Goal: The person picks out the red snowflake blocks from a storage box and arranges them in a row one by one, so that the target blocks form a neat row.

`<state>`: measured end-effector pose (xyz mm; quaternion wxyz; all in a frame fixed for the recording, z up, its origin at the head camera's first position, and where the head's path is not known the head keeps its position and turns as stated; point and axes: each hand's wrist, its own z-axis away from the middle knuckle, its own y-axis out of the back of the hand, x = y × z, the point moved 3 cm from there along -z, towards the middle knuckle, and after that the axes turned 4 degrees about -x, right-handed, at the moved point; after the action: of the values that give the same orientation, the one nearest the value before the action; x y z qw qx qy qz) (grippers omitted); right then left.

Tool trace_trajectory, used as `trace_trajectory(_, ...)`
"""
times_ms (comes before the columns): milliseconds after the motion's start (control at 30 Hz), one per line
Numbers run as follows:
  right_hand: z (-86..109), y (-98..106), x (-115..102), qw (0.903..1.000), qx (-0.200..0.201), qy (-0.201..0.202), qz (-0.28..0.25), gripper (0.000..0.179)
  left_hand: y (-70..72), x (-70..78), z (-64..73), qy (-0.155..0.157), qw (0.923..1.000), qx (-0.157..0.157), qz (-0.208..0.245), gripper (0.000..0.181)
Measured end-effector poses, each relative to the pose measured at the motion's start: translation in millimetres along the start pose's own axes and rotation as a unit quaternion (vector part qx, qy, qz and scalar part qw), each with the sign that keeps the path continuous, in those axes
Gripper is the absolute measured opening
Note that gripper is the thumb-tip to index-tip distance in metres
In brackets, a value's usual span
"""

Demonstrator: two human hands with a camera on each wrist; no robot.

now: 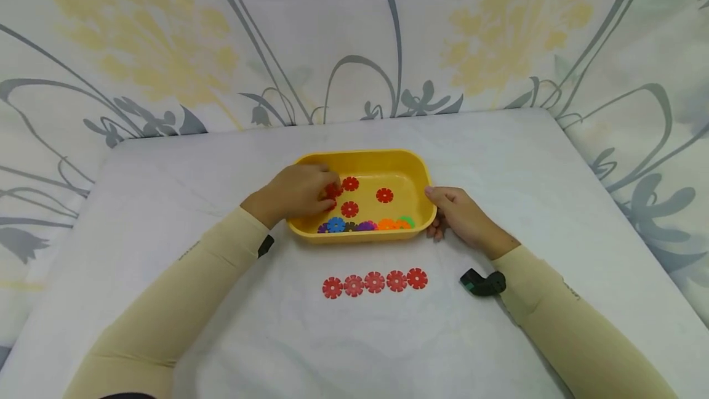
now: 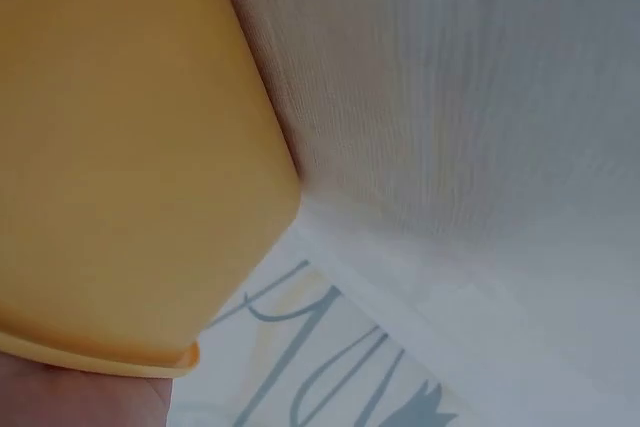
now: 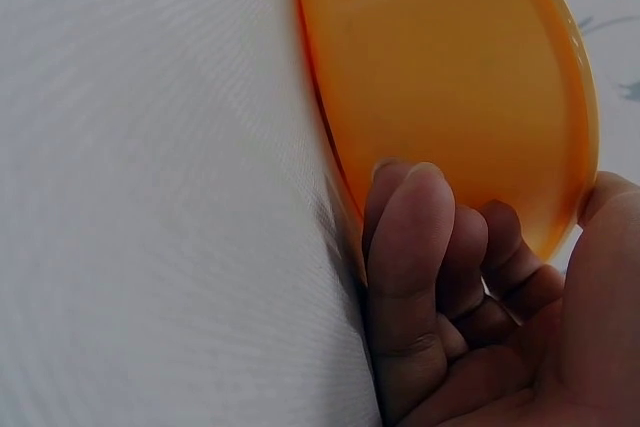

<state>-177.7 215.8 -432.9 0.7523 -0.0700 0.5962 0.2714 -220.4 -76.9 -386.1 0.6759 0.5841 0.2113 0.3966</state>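
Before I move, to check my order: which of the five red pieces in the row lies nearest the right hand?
The red piece at the row's right end, closest to the right hand; the other four lie farther left.

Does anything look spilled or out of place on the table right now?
Nothing stands out. Five red pieces lie outside the tray, but in a neat, nearly straight row, so they look placed rather than spilled.
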Motion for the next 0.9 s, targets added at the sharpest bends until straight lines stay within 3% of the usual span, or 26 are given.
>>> trace_trajectory(100, 0.4, 0.1, -2.1, 1.0, 0.003, 0.005, 0.0, 0.053, 1.3, 0.1, 0.6, -0.004, 0.9999, 0.008, -0.013, 0.035)
trace_trajectory(400, 1.8, -0.6, -1.5, 1.0, 0.006, 0.002, 0.002, 0.054, -0.4, 2.0, -0.3, -0.005, 0.9994, -0.02, 0.026, 0.024)
trace_trajectory(900, 3.0, -1.9, -2.1, 0.9998, 0.009, -0.001, 0.015, 0.052, -2.8, 1.6, 1.5, -0.014, 0.9991, -0.024, 0.032, 0.027)
